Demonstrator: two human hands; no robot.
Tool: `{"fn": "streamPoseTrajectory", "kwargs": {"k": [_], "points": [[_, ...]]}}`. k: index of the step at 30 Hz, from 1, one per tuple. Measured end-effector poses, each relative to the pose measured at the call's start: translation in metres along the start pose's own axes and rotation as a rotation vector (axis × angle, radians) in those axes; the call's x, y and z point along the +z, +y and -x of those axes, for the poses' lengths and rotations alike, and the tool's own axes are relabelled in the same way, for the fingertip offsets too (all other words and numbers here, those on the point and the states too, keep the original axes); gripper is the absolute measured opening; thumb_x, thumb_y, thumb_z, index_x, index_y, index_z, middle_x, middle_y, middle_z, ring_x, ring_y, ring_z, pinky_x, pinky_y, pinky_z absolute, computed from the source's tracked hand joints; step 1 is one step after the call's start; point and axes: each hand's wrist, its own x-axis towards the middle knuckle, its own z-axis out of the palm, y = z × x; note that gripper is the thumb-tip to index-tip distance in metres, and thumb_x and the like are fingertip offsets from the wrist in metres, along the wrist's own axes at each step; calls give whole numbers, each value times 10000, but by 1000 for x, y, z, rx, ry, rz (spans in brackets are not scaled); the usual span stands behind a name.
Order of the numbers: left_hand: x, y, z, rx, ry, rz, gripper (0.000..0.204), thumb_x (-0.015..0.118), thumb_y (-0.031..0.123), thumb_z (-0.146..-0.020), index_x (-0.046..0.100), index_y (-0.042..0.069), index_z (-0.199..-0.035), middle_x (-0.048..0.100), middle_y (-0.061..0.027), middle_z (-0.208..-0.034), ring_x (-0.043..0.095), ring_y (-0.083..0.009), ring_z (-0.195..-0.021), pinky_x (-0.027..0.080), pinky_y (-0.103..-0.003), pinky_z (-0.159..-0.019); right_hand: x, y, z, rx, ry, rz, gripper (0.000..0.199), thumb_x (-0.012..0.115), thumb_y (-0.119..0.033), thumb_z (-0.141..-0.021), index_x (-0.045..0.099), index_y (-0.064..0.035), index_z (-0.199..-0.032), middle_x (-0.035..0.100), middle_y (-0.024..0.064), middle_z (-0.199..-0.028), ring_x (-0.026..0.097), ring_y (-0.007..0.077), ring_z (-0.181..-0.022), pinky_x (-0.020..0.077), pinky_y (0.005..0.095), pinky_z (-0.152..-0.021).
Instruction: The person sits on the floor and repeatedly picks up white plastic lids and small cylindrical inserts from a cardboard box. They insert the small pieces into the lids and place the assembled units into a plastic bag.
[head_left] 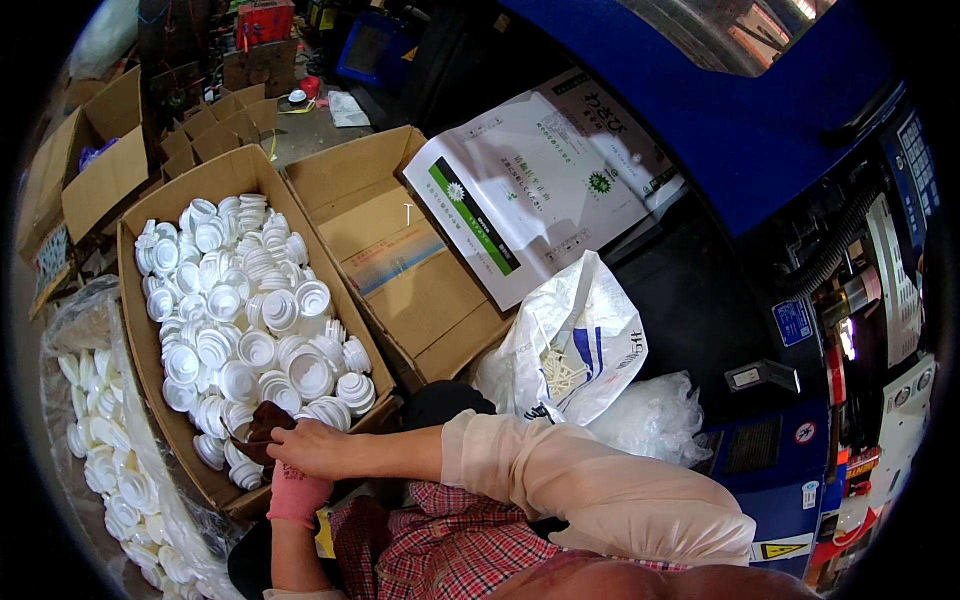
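A work glove (298,492), pink at the cuff with dark brown fingers, covers my left hand (268,432). My bare right hand (312,448) reaches across and grips this glove near its knuckles. Both hands meet over the near edge of a cardboard box (215,505) heaped with white plastic caps (240,320), ribbed and round. The brown glove fingers look bunched, so the left fingers' pose is hidden.
Right of the caps stands another open carton (440,320) with a small white T-shaped piece inside. A printed cardboard sheet (545,190) leans beyond it. White sack (610,340) holds thin white sticks. Left, a plastic-lined container (100,300) holds more white parts. A blue machine (700,130) flanks the right.
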Motion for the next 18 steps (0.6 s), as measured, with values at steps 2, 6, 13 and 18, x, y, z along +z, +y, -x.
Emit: {"fn": "streamPoseTrajectory", "kwargs": {"k": [2,6,13,18], "points": [[-2,1,0,-33,-17,58,406,510,267,-888,582,92,-1246,573,-147,-1282,507,-323,-1194,370,-456,-990,0,1,0,-8,-34,35,170,571,-147,-800,574,-55,-943,553,138,-914,619,329,-733,518,423,-631],[5,1,2,14,55,-20,423,517,269,-881,572,96,-1263,567,-139,-1296,501,-312,-1207,363,-445,-1001,6,3,2,-12,-6,21,179,579,-153,-795,572,-62,-948,550,135,-913,618,331,-731,519,426,-629],[2,-2,-11,88,115,-93,396,508,247,-887,589,56,-1225,587,-151,-1263,521,-309,-1176,374,-441,-982,-15,10,2,-21,24,12,200,604,-138,-776,564,-59,-956,544,139,-949,626,348,-761,521,441,-644],[-36,10,-16,-82,97,269,354,634,255,-830,611,25,-1099,630,-171,-1064,578,-344,-1041,466,-434,-860,-84,18,20,-32,177,-266,200,575,-145,-839,602,-70,-1023,568,137,-1048,610,368,-896,512,434,-772]]}}
